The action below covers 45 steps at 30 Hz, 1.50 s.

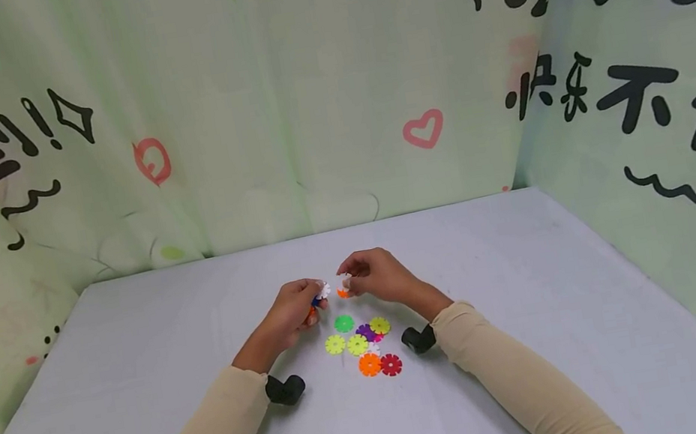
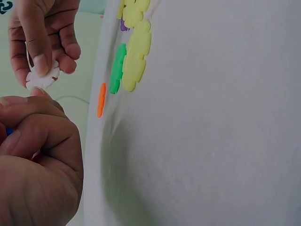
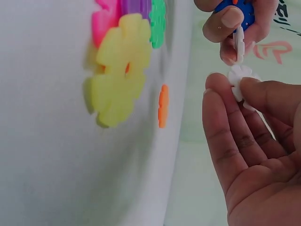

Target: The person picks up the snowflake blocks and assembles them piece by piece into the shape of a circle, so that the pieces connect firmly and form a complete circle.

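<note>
My left hand grips a small joined group of notched plastic building discs. In the right wrist view, a blue disc sits between its fingers, and a white disc stands edge-on from it. A bit of orange also shows by the left palm. My right hand pinches a separate white disc between thumb and index finger, its other fingers loosely extended. That disc is close to the left hand's white one, with a small gap in the right wrist view.
Loose discs lie on the white-covered table nearer the body: green, several yellow, purple, orange and red. Another orange disc lies beneath the hands. A printed curtain hangs behind the table.
</note>
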{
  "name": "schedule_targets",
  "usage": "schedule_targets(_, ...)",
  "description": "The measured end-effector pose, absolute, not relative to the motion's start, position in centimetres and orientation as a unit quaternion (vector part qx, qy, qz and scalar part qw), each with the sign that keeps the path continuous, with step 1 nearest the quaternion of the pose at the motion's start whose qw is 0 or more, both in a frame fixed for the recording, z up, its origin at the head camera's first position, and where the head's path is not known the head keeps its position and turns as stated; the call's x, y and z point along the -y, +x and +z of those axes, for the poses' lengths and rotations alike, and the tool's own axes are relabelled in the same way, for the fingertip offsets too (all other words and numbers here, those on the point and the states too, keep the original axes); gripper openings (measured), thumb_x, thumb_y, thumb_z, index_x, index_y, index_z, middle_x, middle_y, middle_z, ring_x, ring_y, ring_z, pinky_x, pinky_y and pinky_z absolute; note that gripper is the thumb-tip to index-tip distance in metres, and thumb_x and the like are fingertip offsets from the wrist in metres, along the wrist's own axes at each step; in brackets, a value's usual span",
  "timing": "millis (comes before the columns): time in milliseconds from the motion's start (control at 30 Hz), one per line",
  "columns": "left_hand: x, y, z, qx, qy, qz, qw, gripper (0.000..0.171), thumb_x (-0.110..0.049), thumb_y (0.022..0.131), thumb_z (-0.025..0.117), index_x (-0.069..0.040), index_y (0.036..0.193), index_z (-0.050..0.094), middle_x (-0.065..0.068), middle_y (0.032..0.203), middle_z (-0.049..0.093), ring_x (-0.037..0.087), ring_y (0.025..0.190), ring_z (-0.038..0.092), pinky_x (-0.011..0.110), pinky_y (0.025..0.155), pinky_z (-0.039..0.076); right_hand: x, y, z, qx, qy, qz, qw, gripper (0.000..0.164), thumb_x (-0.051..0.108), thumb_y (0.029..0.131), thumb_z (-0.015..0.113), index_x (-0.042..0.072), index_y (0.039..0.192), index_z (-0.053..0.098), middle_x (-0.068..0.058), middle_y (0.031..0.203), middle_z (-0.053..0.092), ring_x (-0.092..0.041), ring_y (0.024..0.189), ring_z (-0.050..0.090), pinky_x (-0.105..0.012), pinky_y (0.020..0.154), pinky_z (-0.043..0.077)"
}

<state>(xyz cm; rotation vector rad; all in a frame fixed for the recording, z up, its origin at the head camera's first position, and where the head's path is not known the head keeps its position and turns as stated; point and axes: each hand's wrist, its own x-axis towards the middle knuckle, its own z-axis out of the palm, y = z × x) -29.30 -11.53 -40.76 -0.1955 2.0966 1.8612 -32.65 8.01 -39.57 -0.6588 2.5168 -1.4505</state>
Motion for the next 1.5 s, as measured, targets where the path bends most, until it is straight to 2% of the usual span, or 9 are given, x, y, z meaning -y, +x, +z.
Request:
schedule_targets(300, 12.0, -29.1, -40.4, -0.729, -0.062, 0.66, 0.17, 0.033, -0.023, 0.104, 0.045, -0.003, 0.13, 0.052, 0.008, 0.082, 0.057, 0.013, 0.052, 0.039, 0.021, 0.046, 0.031, -7.5, -32.7, -39.4, -0.84, -0.221, -0.49, 0.076, 0.011, 0.005, 0.09, 0.068, 0.002, 0.1, 0.065, -0.007, 0.085, 0.065, -0.019, 0.076, 0.068, -0.03, 0.072, 0.056)
schedule_targets(700, 11.8, -29.2, -40.2, -0.723, -0.061, 0.663, 0.185, 0.035, -0.024, 0.104, 0.044, -0.004, 0.132, 0.05, 0.007, 0.082, 0.058, 0.014, 0.051, 0.039, 0.021, 0.046, 0.032, -7.1, -32.7, -39.3, -0.822, -0.217, -0.52, 0.079, 0.012, 0.005, 0.09, 0.069, -0.001, 0.099, 0.063, -0.01, 0.087, 0.067, -0.02, 0.08, 0.069, -0.031, 0.074, 0.056)
schedule_targets(967, 12.0, -29.2, -40.0, -0.723, -0.071, 0.665, 0.171, 0.034, -0.026, 0.105, 0.044, -0.005, 0.131, 0.052, 0.008, 0.084, 0.059, 0.015, 0.054, 0.04, 0.021, 0.048, 0.032, -7.0, -32.6, -39.2, -0.851, -0.185, -0.488, 0.059, 0.01, 0.01, 0.089, 0.072, 0.004, 0.097, 0.072, -0.003, 0.087, 0.069, -0.017, 0.078, 0.068, -0.029, 0.075, 0.055)
schedule_targets(1200, 12.2, -29.0, -40.1, -0.74, -0.06, 0.649, 0.17, 0.036, -0.023, 0.104, 0.044, -0.001, 0.132, 0.051, 0.008, 0.08, 0.058, 0.014, 0.052, 0.039, 0.021, 0.046, 0.032, -6.8, -32.3, -39.5, -0.852, -0.211, -0.474, 0.065, 0.006, 0.006, 0.089, 0.071, 0.004, 0.094, 0.073, -0.002, 0.083, 0.07, -0.016, 0.075, 0.067, -0.028, 0.074, 0.055)
schedule_targets(1500, 12.3, -29.1, -40.0, -0.748, -0.031, 0.641, 0.171, 0.029, -0.021, 0.103, 0.044, 0.002, 0.116, 0.056, 0.007, 0.074, 0.055, 0.014, 0.052, 0.038, 0.022, 0.046, 0.028, -6.5, -31.7, -39.7, -0.841, -0.21, -0.494, 0.058, 0.004, 0.002, 0.088, 0.07, 0.002, 0.09, 0.074, -0.004, 0.082, 0.07, -0.016, 0.073, 0.069, -0.028, 0.072, 0.056)
